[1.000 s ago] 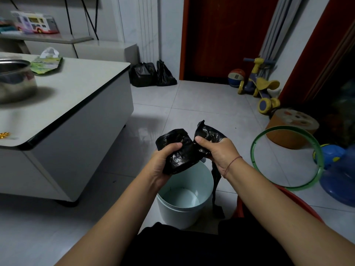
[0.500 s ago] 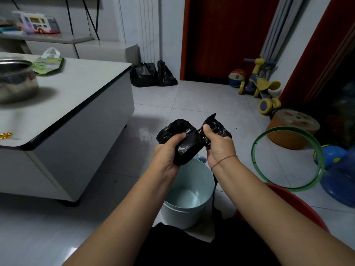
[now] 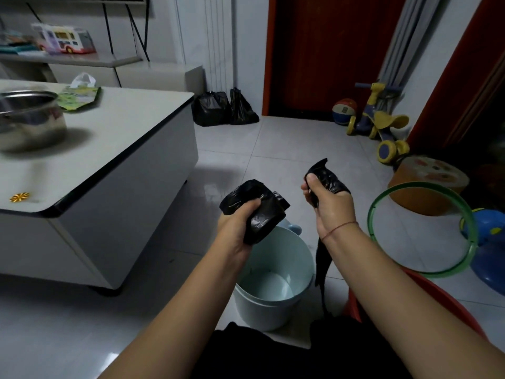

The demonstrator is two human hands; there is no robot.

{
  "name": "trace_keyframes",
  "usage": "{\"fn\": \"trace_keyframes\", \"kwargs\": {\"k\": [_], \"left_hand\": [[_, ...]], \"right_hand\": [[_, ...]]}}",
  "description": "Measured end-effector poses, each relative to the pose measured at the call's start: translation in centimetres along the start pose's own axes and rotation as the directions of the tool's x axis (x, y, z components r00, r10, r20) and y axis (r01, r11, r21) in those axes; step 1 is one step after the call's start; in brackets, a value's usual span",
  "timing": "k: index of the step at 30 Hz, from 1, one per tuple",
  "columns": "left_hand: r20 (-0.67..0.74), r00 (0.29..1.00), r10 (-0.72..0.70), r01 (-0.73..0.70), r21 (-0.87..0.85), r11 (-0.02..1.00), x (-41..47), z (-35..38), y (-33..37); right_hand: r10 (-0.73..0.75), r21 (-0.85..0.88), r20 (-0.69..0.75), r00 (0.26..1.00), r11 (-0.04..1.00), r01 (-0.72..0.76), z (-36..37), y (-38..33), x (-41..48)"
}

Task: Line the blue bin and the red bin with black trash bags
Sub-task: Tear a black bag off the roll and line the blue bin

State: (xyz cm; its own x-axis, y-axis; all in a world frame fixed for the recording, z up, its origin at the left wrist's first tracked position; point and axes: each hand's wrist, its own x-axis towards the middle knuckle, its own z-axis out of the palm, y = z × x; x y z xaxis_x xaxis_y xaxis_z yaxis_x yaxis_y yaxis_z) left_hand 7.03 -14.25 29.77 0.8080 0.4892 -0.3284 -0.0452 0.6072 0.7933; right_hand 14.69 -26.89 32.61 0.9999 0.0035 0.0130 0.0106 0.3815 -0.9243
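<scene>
My left hand point(image 3: 240, 224) grips a crumpled roll of black trash bags point(image 3: 257, 207) above the pale blue bin point(image 3: 273, 299), which stands open and unlined on the floor. My right hand point(image 3: 329, 203) holds a separate black trash bag point(image 3: 323, 173); its tail hangs down behind my wrist beside the bin. The red bin point(image 3: 442, 294) shows only as a rim under my right forearm.
A white low table point(image 3: 114, 149) with a steel pot point(image 3: 30, 119) stands at the left. A green hoop point(image 3: 422, 228), an orange stool point(image 3: 426, 184), a blue toy and a yellow ride-on toy point(image 3: 382, 124) crowd the right. Full black bags point(image 3: 224, 108) sit by the door.
My hands, together on the black plastic before, have pulled apart: one bag has come off the roll with my right hand, and the roll stays in my left.
</scene>
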Motion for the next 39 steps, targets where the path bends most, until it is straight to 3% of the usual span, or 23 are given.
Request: {"fn": "trace_keyframes", "kwargs": {"k": [5, 10, 17, 23, 31, 39], "left_hand": [[0.097, 0.989, 0.110, -0.110, -0.004, 0.994, 0.8, -2.3, 0.3], [-0.088, 0.983, 0.161, -0.159, 0.033, 0.987, 2.9, -6.4, -0.1], [-0.186, 0.961, 0.205, -0.141, 0.309, 0.941, 7.0, -13.0, -3.0], [-0.283, 0.913, 0.294, -0.104, 0.534, 0.839, 10.9, -19.3, -5.8], [-0.274, 0.944, 0.184, 0.078, 0.728, 0.681, 13.3, -24.3, -13.0], [-0.220, 0.965, 0.142, 0.090, 0.788, 0.609, 13.1, -26.3, -16.4]], "right_hand": [[-0.046, -0.217, 0.143, 0.989, 0.973, 0.077, 0.2, 0.3, -1.6], [0.009, -0.308, 0.208, 0.978, 0.950, 0.057, 0.3, 1.5, -1.4], [0.183, -0.468, 0.312, 0.932, 0.883, -0.016, 0.3, 7.1, -0.3], [0.229, -0.488, 0.330, 0.916, 0.872, -0.042, 0.5, 10.4, 0.7], [0.323, -0.535, 0.289, 0.901, 0.835, -0.128, -0.4, 14.4, 0.8], [0.362, -0.563, 0.260, 0.895, 0.810, -0.164, -1.2, 16.5, 0.8]]}}
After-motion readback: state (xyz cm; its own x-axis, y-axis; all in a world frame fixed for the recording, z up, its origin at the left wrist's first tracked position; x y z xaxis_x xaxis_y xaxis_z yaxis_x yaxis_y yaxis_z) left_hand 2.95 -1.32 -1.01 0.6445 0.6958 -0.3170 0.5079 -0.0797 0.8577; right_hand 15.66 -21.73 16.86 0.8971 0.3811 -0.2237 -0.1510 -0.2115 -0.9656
